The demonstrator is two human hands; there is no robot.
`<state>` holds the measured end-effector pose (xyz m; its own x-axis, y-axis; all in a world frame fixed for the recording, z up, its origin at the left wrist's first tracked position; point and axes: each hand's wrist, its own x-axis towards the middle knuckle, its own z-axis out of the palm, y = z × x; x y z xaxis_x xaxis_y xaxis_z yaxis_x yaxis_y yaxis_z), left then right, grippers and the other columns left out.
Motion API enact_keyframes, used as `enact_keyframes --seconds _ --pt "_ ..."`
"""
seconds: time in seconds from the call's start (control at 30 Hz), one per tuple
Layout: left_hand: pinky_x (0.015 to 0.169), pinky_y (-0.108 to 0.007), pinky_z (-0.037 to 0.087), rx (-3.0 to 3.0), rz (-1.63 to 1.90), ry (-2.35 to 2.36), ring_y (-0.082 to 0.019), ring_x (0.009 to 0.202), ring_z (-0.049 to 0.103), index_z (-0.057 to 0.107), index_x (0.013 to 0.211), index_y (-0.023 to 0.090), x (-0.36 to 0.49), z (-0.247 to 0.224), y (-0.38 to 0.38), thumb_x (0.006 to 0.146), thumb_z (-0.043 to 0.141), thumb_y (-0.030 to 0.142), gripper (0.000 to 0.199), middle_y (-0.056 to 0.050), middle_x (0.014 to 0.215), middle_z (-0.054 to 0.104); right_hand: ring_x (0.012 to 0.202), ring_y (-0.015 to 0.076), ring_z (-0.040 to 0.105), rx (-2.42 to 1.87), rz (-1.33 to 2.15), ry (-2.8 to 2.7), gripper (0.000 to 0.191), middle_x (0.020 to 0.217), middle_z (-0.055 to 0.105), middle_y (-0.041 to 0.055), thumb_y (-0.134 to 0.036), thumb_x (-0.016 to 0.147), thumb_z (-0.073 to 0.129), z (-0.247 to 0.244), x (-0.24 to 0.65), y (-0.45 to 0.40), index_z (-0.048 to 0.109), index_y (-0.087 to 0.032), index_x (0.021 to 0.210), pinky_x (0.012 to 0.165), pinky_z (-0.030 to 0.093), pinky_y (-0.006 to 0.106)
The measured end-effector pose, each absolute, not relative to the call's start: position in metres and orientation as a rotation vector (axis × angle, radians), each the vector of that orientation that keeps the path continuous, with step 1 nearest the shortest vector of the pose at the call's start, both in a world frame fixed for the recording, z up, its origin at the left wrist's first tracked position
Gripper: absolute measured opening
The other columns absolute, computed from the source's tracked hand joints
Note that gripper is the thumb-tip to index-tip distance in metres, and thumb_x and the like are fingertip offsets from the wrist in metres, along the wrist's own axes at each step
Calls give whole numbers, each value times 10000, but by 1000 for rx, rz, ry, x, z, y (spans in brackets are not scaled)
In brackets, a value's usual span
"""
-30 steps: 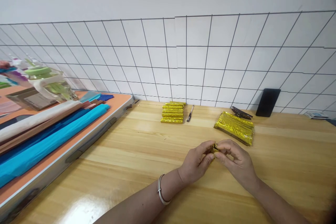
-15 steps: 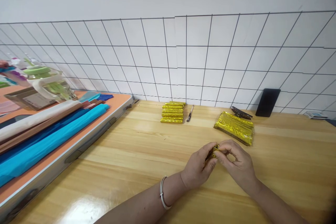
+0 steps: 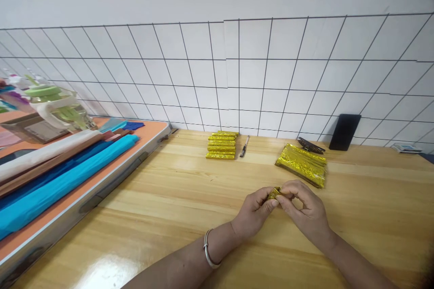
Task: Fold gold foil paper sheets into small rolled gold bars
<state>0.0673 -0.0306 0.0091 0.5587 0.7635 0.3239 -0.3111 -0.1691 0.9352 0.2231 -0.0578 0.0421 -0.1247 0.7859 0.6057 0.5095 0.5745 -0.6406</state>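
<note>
Between my two hands is a small bundle of shiny gold foil strips (image 3: 274,193), mostly covered by my fingers. My left hand (image 3: 255,213), with a silver bangle on the wrist, is closed round its left side. The fingertips of my right hand (image 3: 307,210) pinch its right end. Just beyond my right hand lies a flat stack of gold foil strips (image 3: 303,165). Farther back and to the left, several narrow gold bundles (image 3: 221,146) lie side by side in a row on the wooden table (image 3: 176,207).
A pen (image 3: 244,146) lies right of the row. A dark hair claw clip (image 3: 310,146) and an upright black phone-like slab (image 3: 345,132) stand near the tiled wall. On the left, an orange-topped surface (image 3: 154,130) bears blue rolls (image 3: 74,180), a box (image 3: 37,127) and a green-lidded bottle (image 3: 57,104).
My left hand has shifted slightly left and its fingers have slid back, so more of the gold bundle shows. My right hand keeps its pinch. The whole view has moved slightly.
</note>
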Motion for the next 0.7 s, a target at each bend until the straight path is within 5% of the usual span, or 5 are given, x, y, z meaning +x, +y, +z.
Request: enact_keyframes --seconds 0.47,0.7 --pt "739 -246 406 1688 945 490 -133 814 472 473 995 142 68 3 -32 857 544 372 278 -40 903 521 619 120 508 -1110 338 -1794 119 772 539 -3 -170 811 570 39 222 -57 551 -237 907 594 446 261" --pt "646 -207 355 1657 964 473 -102 704 385 442 895 157 68 5 -34 857 517 416 272 -1 812 452 750 148 541 -1103 508 -1850 354 889 540 20 -246 782 632 37 222 -57 537 -256 1122 684 479 273"
